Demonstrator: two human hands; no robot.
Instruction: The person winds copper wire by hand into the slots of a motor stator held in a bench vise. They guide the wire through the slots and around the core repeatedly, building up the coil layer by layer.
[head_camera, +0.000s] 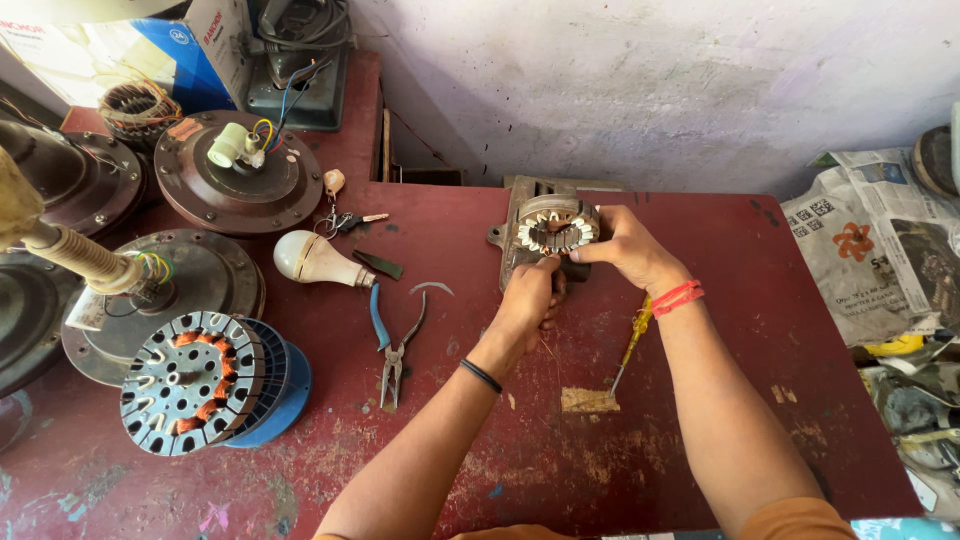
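on red table (760, 300), stator ring (556, 228) between fingers (590, 253)

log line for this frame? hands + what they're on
left hand: grip on stator core front edge | right hand: grip on its right side | core: on metal bracket | pliers: untouched

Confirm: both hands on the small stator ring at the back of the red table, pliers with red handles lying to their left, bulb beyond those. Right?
Not quite. The head view shows the pliers have blue handles, not red. The rest holds: the left hand and right hand are both on the small stator ring at the back of the red table, and the bulb lies beyond the pliers.
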